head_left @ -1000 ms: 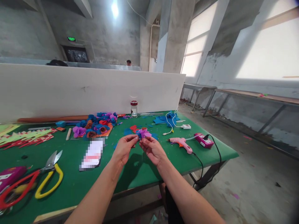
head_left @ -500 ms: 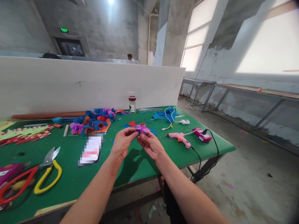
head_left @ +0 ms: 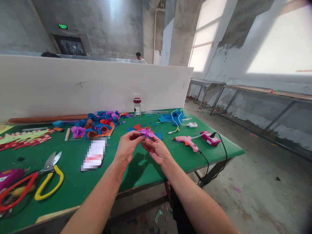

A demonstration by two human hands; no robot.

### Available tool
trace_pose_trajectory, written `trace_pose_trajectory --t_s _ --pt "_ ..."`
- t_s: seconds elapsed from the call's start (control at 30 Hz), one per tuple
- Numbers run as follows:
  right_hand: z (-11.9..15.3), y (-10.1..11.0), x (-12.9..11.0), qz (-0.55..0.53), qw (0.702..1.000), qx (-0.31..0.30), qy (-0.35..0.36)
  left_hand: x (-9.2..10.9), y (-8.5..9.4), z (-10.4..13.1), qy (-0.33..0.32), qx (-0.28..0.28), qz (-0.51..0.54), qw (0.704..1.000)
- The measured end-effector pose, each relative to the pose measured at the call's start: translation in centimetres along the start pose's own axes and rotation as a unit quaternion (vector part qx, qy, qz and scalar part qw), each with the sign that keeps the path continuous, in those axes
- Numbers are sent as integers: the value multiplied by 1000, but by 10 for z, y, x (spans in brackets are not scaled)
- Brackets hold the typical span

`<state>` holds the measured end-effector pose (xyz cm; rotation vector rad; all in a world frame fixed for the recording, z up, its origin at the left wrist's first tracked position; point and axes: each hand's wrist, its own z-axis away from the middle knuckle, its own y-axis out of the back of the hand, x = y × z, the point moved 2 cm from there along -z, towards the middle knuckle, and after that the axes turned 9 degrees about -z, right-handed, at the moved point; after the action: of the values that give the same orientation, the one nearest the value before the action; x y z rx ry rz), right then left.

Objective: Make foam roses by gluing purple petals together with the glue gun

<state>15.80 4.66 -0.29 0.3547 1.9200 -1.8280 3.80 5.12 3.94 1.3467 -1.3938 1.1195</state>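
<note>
Between both hands, just above the green table [head_left: 133,177], is a purple paper flower [head_left: 147,132]. My left hand [head_left: 128,145] is closed, pinching the flower's left edge between thumb and fingers. From the other side my right hand [head_left: 157,150] grips it low down, fingers curled beneath the petals. A thin pale strand hangs below the fingertips. Behind the flower lie red paper pieces [head_left: 137,126] and blue paper pieces [head_left: 159,135]. To the right of my hands rests a pink glue gun [head_left: 186,142] with a glue stick in its back.
Finished paper flowers [head_left: 92,125] are heaped at the back left, behind a phone [head_left: 94,155]. Large scissors [head_left: 50,178] with red and yellow handles lie at left. A jar [head_left: 137,107] stands by the white partition [head_left: 102,84]. A purple power socket [head_left: 210,138] trails a black cable over the edge.
The view has tipped slightly, so most things sit a little higher in the picture. Both hands keep hold of the purple flower, which is turned slightly. A person beyond the partition shows more.
</note>
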Motion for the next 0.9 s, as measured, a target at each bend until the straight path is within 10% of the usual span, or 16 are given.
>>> trace_pose_trajectory --t_s 0.9 --pt "3 -4 2 73 994 26 79 -26 -5 -1 42 34 52 997"
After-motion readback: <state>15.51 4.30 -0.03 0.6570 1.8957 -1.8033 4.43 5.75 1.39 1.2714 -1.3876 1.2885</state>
